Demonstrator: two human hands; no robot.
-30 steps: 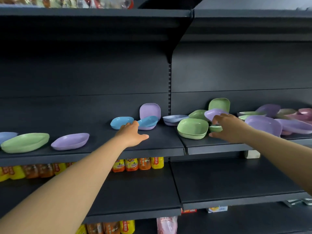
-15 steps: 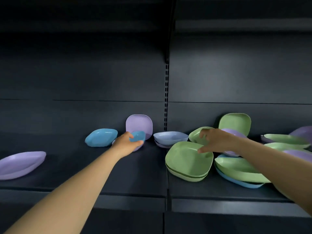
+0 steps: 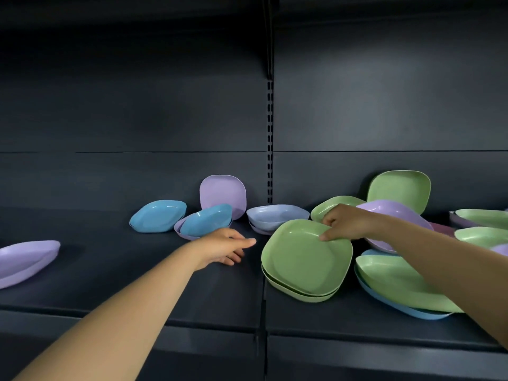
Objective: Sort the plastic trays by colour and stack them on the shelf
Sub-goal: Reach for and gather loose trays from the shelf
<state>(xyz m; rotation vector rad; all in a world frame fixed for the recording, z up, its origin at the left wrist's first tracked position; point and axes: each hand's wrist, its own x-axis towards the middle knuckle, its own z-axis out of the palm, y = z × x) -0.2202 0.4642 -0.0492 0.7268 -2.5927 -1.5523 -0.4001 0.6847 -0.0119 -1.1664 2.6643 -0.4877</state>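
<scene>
Back panel (image 3: 384,92): dark grey metal, horizontal seam midway
Upright (image 3: 270,138): slotted strip between two shelving bays
Light: soft pale sheen on right panel, upper area dark

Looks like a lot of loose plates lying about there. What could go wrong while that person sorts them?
The right hand grips the top tray of the green stack, and a purple tray lies tilted just behind that hand, so lifting might knock it loose. The purple tray leaning on the back wall stands almost upright and could tip over if the blue tray in front of it is moved. The open left hand holds nothing.
</scene>
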